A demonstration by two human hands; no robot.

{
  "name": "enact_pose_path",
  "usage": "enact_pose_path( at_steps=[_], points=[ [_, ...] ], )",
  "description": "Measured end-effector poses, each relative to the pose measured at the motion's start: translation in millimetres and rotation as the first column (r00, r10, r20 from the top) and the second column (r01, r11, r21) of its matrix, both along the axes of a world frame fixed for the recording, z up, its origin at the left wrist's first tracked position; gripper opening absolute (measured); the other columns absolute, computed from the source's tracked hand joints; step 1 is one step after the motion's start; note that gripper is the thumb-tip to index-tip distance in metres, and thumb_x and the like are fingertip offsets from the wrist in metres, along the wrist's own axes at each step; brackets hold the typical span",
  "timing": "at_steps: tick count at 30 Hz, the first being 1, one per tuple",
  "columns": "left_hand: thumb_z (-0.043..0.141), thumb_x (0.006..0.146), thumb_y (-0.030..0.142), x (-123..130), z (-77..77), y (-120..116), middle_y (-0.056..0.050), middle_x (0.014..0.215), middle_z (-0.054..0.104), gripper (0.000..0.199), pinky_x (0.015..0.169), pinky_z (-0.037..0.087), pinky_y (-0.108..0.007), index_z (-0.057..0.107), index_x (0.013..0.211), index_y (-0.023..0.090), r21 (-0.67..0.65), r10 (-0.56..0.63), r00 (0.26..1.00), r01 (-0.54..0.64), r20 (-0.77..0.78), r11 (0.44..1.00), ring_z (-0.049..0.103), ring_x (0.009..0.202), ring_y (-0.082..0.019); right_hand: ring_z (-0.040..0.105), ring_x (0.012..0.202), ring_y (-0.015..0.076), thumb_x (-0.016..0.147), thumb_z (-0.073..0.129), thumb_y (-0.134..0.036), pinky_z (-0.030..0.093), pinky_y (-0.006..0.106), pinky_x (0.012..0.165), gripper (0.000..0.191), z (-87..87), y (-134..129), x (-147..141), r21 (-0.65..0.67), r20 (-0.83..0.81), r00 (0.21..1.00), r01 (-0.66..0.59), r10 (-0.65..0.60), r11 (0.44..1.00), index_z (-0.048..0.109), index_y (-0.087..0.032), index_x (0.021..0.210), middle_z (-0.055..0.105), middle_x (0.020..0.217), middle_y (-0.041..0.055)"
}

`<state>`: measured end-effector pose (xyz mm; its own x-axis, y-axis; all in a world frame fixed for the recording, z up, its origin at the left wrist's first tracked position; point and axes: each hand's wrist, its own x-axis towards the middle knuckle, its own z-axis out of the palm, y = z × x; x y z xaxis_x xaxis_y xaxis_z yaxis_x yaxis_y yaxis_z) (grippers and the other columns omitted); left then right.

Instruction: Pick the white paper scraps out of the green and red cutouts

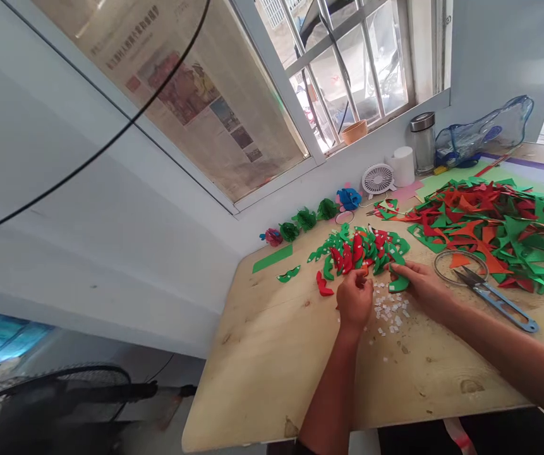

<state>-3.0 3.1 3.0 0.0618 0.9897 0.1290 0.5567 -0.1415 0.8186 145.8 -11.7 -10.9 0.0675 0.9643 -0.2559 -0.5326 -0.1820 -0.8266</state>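
Green piece (398, 285) is a curved cutout with small white squares on it; its long axis runs roughly side to side across the table (262, 354), one end toward left hand (355, 299), other end at right hand (421, 285). Exact curve partly covered by fingers. Right hand pinches it, thumb and fingers closed on its edge; most of the piece sticks out past the fingertips toward the left hand. Left hand just beside, thumb and fingertips curled nearly together; can't tell if anything is between them. Loose white bits (392, 313) lie below the piece, pile of red and green cutouts (357, 249) just beyond. Blue-handled snips (501, 300) right, partly over a metal ring (437, 268). Newspaper (177, 88) on window has printed characters, too blurred to read.
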Motion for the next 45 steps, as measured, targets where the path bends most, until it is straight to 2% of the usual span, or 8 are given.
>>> enact_pose_path(
  at_steps=[6, 12, 17, 21, 26, 37, 42, 45],
  points=[
    [0.061, 0.075, 0.023, 25.9, -2.2, 27.4, -0.009, 0.092, 0.069, 0.023, 0.081, 0.045, -0.033, 0.064, 0.097, 0.018, 0.08, -0.053, 0.855, 0.11, -0.516, 0.991, 0.061, 0.092, -0.024, 0.054, 0.053, 0.0108, 0.058, 0.08, -0.034, 0.049, 0.02, 0.047, 0.024, 2.3, 0.9, 0.8, -0.01, -0.124, 0.988, 0.095, -0.095, 0.995, 0.068, -0.017, 0.07, 0.062, 0.059, 0.0],
    [0.05, 0.077, 0.013, 22.3, -5.5, 25.3, -0.012, 0.087, 0.068, 0.019, 0.078, 0.044, -0.036, 0.064, 0.088, 0.017, 0.134, 0.01, 0.749, 0.105, -0.662, 0.985, 0.061, 0.089, -0.026, 0.054, 0.05, 0.0098, 0.058, 0.08, -0.031, 0.049, 0.019, 0.047, 0.022, 5.4, 0.8, 1.6, -0.039, -0.156, 0.982, 0.098, -0.103, 0.994, 0.067, -0.017, 0.068, 0.063, 0.058, 0.0],
    [0.052, 0.071, 0.011, 2.4, 3.1, 1.1, -0.008, 0.075, 0.067, 0.013, 0.074, 0.044, -0.034, 0.062, 0.075, 0.018, 0.164, 0.041, 0.872, 0.045, -0.487, 0.986, 0.062, 0.077, -0.023, 0.056, 0.053, 0.0108, 0.061, 0.077, -0.03, 0.049, 0.02, 0.049, 0.021, 8.4, -1.0, 1.2, -0.047, -0.139, 0.987, 0.077, -0.083, 0.996, 0.07, -0.016, 0.075, 0.063, 0.058, -0.0001],
    [0.055, 0.068, 0.016, -11.9, 8.3, -3.9, -0.003, 0.06, 0.062, 0.006, 0.064, 0.045, -0.029, 0.058, 0.064, 0.018, 0.022, 0.009, 0.997, -0.007, -0.081, 1.0, 0.059, 0.059, -0.016, 0.056, 0.054, 0.01, 0.062, 0.076, -0.028, 0.048, 0.019, 0.049, 0.021, 9.7, -2.4, 1.0, -0.082, -0.126, 0.99, 0.05, -0.06, 0.995, 0.071, -0.016, 0.078, 0.064, 0.061, 0.0003],
    [0.059, 0.061, 0.023, -16.9, 2.2, 4.9, 0.001, 0.052, 0.058, 0.009, 0.047, 0.043, -0.022, 0.055, 0.065, 0.015, -0.282, 0.066, 0.871, 0.086, 0.488, 0.956, 0.057, 0.047, -0.013, 0.056, 0.056, 0.0098, 0.062, 0.077, -0.029, 0.047, 0.018, 0.05, 0.021, 8.2, -3.2, 0.9, -0.068, -0.153, 0.988, 0.009, -0.019, 0.998, 0.071, -0.015, 0.077, 0.064, 0.062, 0.0008],
    [0.064, 0.057, 0.026, -23.6, -12.1, 6.3, -0.001, 0.063, 0.063, 0.016, 0.048, 0.045, -0.024, 0.053, 0.063, 0.016, -0.302, 0.058, 0.641, 0.278, 0.765, 0.912, 0.06, 0.054, -0.015, 0.054, 0.059, 0.0095, 0.063, 0.078, -0.035, 0.047, 0.018, 0.051, 0.023, 11.8, -6.4, 0.3, -0.036, -0.147, 0.986, -0.079, 0.073, 0.996, 0.069, -0.015, 0.073, 0.063, 0.065, 0.0008],
    [0.065, 0.056, 0.022, -22.4, -14.7, 7.3, 0.002, 0.054, 0.057, 0.013, 0.049, 0.044, -0.022, 0.055, 0.061, 0.015, -0.243, 0.02, 0.783, 0.168, 0.621, 0.955, 0.054, 0.048, -0.011, 0.054, 0.059, 0.0107, 0.064, 0.077, -0.034, 0.048, 0.02, 0.051, 0.022, 13.5, -7.7, 0.0, -0.039, -0.13, 0.987, -0.096, 0.09, 0.995, 0.068, -0.015, 0.073, 0.061, 0.065, 0.0011],
    [0.063, 0.06, 0.024, -21.4, -15.4, 7.0, 0.003, 0.054, 0.055, 0.012, 0.049, 0.045, -0.023, 0.056, 0.064, 0.016, -0.211, 0.026, 0.791, 0.132, 0.612, 0.969, 0.053, 0.046, -0.01, 0.053, 0.058, 0.0107, 0.066, 0.075, -0.033, 0.048, 0.02, 0.051, 0.02, 13.1, -7.7, 0.4, -0.038, -0.12, 0.988, -0.103, 0.098, 0.994, 0.068, -0.016, 0.072, 0.061, 0.065, 0.001]
  ],
)
